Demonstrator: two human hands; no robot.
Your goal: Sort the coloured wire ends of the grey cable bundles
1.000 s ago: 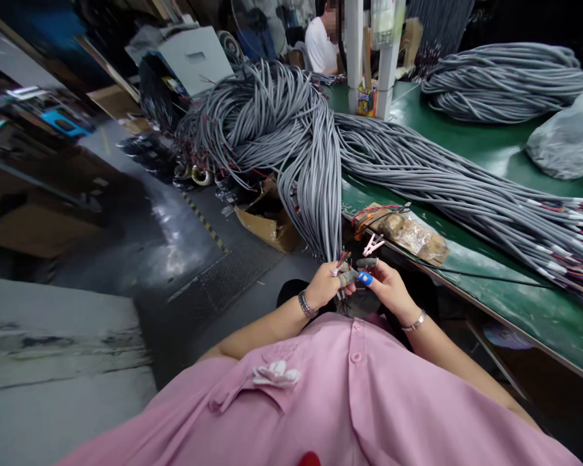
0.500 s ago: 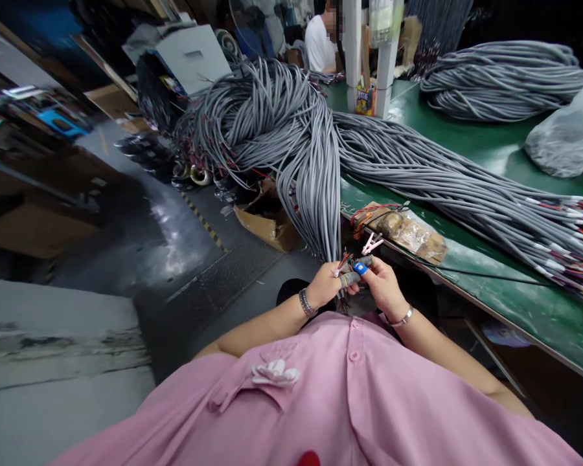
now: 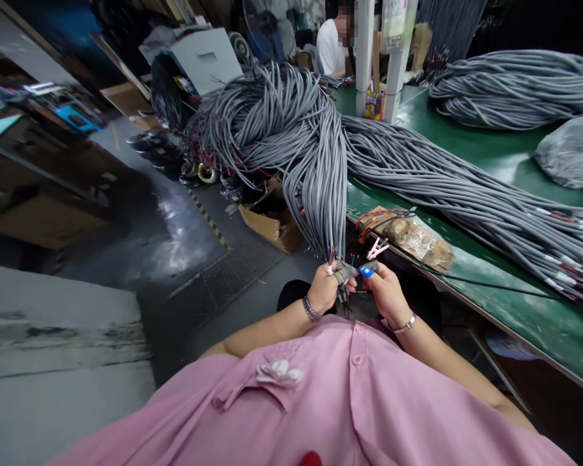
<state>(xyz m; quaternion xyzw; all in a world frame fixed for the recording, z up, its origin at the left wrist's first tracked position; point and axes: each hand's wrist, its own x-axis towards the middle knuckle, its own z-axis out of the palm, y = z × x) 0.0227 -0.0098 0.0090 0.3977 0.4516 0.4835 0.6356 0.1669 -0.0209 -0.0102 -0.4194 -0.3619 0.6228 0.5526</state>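
Observation:
My left hand (image 3: 324, 287) is closed on a grey cable end, and its coloured wires (image 3: 331, 255) stick up above the fingers. Grey wrapping covers a finger of that hand. My right hand (image 3: 387, 291) is just to its right, thumb and fingertips pinched together, with a blue band on the thumb and a grey covering on a finger. Whatever lies in that pinch is too small to make out. Thin wire tips show between the hands. Behind them, a thick bundle of grey cables (image 3: 323, 200) hangs off the bench edge; stripped ends dangle below my left hand.
More grey cables (image 3: 427, 165) lie along the green bench (image 3: 500, 152), with a coil (image 3: 510, 87) behind. A pink clip (image 3: 377, 248) and a tape-wrapped block (image 3: 412, 238) are at the edge. An open carton (image 3: 267, 223) stands on the floor. Another person (image 3: 329, 48) sits beyond.
My hands have drawn slightly apart, the right one moving away from the left. The coloured wires now stand more upright by my left hand. The whole view has shifted a little.

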